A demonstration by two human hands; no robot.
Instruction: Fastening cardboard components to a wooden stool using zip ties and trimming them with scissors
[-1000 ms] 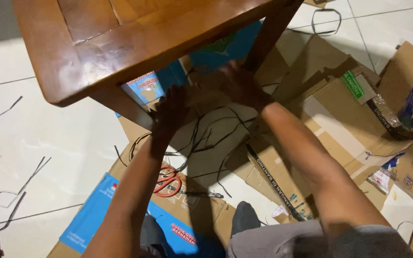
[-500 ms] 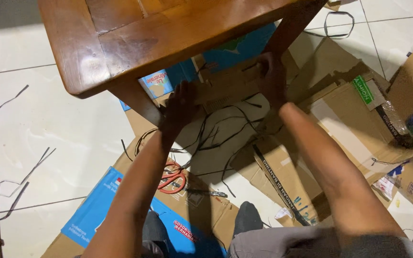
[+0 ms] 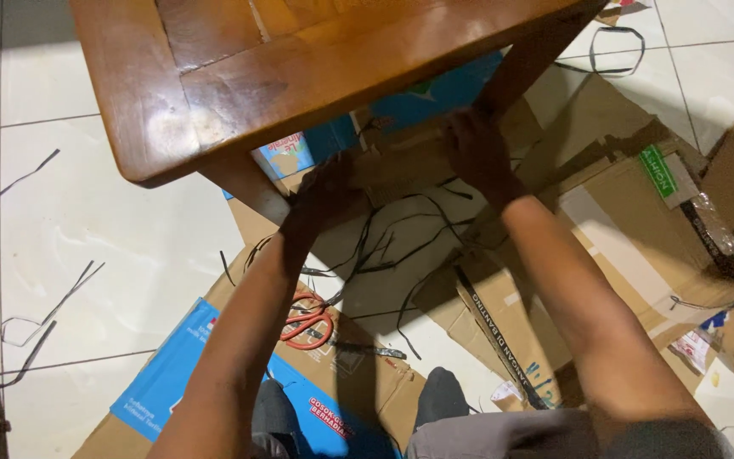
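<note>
Nearest the camera, at six o'clock, the person's knees rest on flattened blue-and-brown cardboard [image 3: 214,374], with red-handled scissors [image 3: 309,319] lying just beyond at about seven o'clock from the hands. Black plastic strapping [image 3: 384,246] trails loosely across the cardboard between the forearms. Farther out, both hands meet a brown cardboard box [image 3: 401,166] tucked under the edge of a wooden table [image 3: 239,76]. The left hand [image 3: 320,200] presses against the box's near left corner, at nine o'clock on it, fingers curled over the edge; the right hand [image 3: 477,153] lies on its right end at three o'clock, fingers spread flat. Whether either hand truly grips or only pushes cannot be told, as the fingertips are in shadow. The box looks light but floppy, its walls likely to buckle, so a hold at both ends low along the folded edges seems soundest. Beyond, at one o'clock, more opened cartons [image 3: 639,212] sprawl over the white tiled floor [image 3: 87,255].
</note>
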